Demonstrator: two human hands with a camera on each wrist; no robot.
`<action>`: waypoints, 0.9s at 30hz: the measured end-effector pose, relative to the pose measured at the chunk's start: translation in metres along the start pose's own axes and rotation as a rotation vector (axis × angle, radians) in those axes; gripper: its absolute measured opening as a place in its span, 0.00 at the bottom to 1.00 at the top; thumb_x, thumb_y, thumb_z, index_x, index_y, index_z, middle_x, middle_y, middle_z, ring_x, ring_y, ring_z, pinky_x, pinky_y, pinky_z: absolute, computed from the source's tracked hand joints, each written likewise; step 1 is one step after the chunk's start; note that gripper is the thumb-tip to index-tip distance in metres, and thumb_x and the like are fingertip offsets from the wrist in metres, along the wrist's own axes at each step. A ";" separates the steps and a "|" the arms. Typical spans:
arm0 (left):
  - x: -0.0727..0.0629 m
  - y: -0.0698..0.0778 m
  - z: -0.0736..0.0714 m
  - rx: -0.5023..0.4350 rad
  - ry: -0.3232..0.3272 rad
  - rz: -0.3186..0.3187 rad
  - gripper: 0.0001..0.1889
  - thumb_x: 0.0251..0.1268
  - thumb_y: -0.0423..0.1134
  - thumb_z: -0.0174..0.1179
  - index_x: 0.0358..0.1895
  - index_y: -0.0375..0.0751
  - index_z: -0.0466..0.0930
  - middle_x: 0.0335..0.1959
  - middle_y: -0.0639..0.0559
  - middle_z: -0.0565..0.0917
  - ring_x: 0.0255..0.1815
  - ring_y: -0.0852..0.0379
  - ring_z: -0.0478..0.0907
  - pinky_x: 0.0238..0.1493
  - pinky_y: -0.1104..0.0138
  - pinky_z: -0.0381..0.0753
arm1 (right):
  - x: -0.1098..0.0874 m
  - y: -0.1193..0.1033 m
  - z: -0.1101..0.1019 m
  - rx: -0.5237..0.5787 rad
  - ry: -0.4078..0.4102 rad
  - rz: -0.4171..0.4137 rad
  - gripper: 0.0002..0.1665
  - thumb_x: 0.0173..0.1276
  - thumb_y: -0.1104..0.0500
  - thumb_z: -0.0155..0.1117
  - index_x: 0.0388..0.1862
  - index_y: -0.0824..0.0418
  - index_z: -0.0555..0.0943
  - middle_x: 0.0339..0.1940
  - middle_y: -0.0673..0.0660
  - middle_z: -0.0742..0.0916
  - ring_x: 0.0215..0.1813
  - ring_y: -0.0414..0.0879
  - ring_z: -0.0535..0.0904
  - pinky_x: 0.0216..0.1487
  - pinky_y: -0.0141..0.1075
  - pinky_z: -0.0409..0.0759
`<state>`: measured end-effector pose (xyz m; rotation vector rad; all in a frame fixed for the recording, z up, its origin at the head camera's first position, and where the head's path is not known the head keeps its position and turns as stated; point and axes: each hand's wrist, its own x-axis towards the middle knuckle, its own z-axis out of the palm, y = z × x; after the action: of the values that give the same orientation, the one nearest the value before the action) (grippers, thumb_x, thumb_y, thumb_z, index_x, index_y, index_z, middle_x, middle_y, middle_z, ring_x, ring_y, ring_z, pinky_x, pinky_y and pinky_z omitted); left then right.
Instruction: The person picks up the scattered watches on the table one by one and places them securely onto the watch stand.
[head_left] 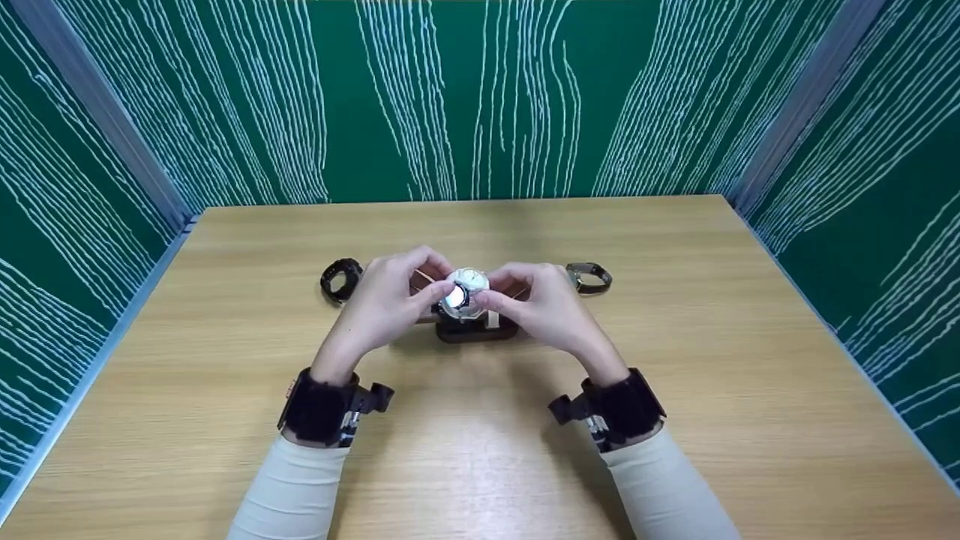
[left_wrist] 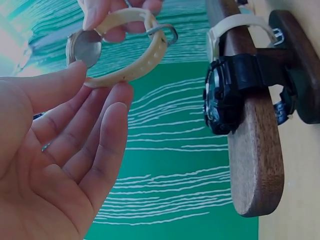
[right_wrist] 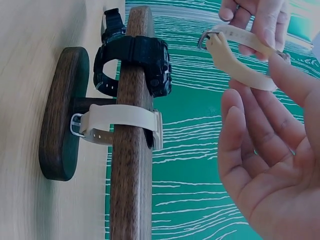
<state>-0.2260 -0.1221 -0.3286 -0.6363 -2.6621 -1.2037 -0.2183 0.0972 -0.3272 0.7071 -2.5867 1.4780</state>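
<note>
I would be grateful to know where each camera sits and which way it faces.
Head: worn on the head, facing forward and down at the table; the left hand, right hand and sleeved forearms show.
Left wrist: worn there, facing along the left hand toward the pale-strapped watch; the left hand and part of the right hand show.
Right wrist: worn there, facing the same watch; the right hand and part of the left hand show.
Both wrist views share that watch and the wooden stand.
</note>
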 end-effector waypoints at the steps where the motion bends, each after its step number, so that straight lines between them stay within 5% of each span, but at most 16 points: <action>1: 0.000 0.000 0.000 -0.001 -0.002 0.001 0.05 0.62 0.45 0.62 0.39 0.56 0.78 0.36 0.65 0.83 0.36 0.67 0.79 0.42 0.69 0.78 | 0.000 0.001 0.000 0.001 0.003 -0.001 0.08 0.59 0.56 0.70 0.37 0.56 0.85 0.32 0.50 0.88 0.30 0.44 0.82 0.31 0.32 0.79; 10: 0.000 -0.004 0.002 -0.020 -0.033 0.000 0.05 0.62 0.44 0.63 0.39 0.55 0.79 0.36 0.64 0.84 0.37 0.68 0.80 0.42 0.70 0.79 | 0.009 0.035 0.000 0.016 -0.046 -0.007 0.12 0.57 0.45 0.70 0.36 0.49 0.85 0.30 0.46 0.87 0.31 0.42 0.80 0.32 0.32 0.78; 19: 0.000 -0.003 0.003 0.020 -0.124 0.014 0.06 0.63 0.44 0.62 0.42 0.57 0.79 0.36 0.63 0.84 0.37 0.67 0.80 0.40 0.70 0.80 | 0.007 0.038 -0.006 -0.025 -0.101 -0.031 0.12 0.57 0.42 0.69 0.33 0.47 0.85 0.28 0.44 0.87 0.29 0.41 0.81 0.31 0.35 0.78; 27: 0.000 -0.003 0.004 0.047 -0.131 0.034 0.07 0.61 0.48 0.62 0.41 0.57 0.80 0.34 0.65 0.84 0.34 0.68 0.80 0.38 0.70 0.79 | 0.006 0.038 -0.010 -0.051 -0.138 -0.034 0.13 0.57 0.41 0.68 0.32 0.47 0.84 0.28 0.43 0.87 0.31 0.41 0.82 0.33 0.35 0.79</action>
<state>-0.2274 -0.1206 -0.3331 -0.7749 -2.7642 -1.1238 -0.2415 0.1194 -0.3507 0.8720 -2.6865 1.3956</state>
